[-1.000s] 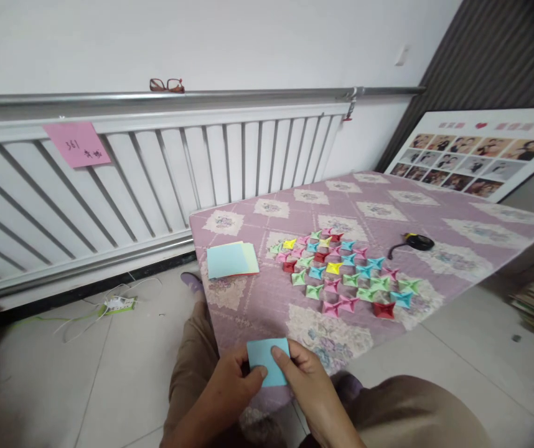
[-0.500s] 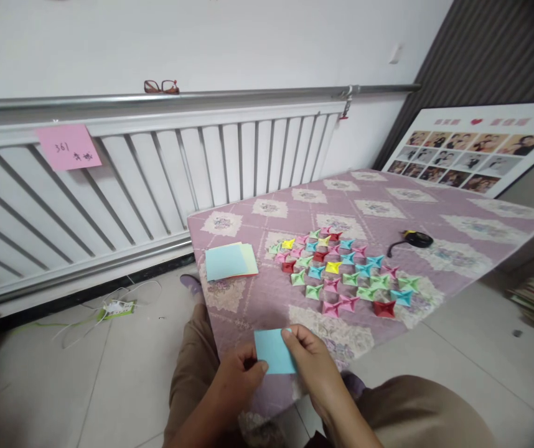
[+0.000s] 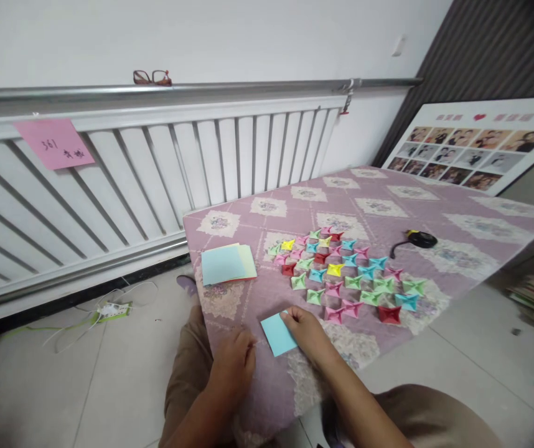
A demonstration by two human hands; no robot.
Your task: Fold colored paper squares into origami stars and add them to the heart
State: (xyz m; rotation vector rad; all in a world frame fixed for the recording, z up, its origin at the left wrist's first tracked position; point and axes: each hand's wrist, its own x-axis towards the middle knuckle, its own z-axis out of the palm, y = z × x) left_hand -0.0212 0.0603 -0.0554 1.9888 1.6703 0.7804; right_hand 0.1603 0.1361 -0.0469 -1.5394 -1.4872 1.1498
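Note:
A light-blue square of paper [image 3: 278,335] is pinched at its upper right corner by my right hand [image 3: 305,331], thumb on top. The square lies at or just over the tablecloth, turned at a slant. To its left, my left hand [image 3: 235,359] rests near the table's front edge with its fingers curled in and no paper showing in them; it is apart from the square. Beyond the hands lies a stack of coloured paper sheets [image 3: 223,264], light blue on top. Several small folded paper shapes [image 3: 335,269] in pink, green, blue, yellow and red stand in rows to the right.
A black tape measure [image 3: 422,239] lies on the flowered tablecloth [image 3: 290,214]. Behind the table runs a white radiator [image 3: 211,155] with a pink note [image 3: 55,144]; eyeglasses [image 3: 152,78] sit on the pipe above. A power strip [image 3: 112,310] with cables is on the floor.
My left hand has let go of the light-blue square and drawn back to the left. My right hand has moved the square slightly forward and turned it.

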